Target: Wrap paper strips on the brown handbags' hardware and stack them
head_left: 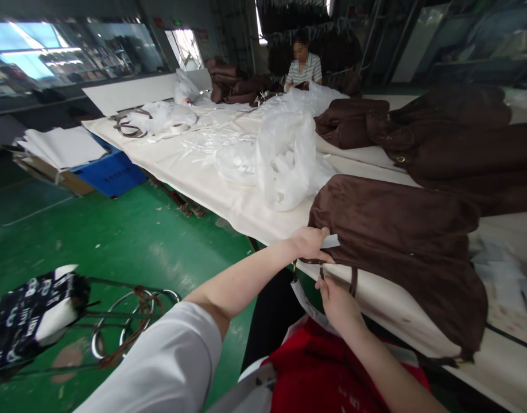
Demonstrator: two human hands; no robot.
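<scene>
A dark brown bag (401, 229) lies flat on the cream-covered table (229, 201), its near left edge over the table's edge. At that edge my left hand (310, 243) presses on the bag, with a small white strip (331, 241) between thumb and fingers. Just below, my right hand (336, 298) pinches a short brown strap piece (321, 272) at the bag's edge. A strap wrapped in white (305, 299) hangs from a metal ring beside my hands.
Clear plastic bags (285, 160) lie beyond the brown bag. More brown bags (474, 143) are piled at the right. A person (304, 69) sits at the far end. A blue box (111, 172) and a metal-framed stool (130, 321) stand on the left.
</scene>
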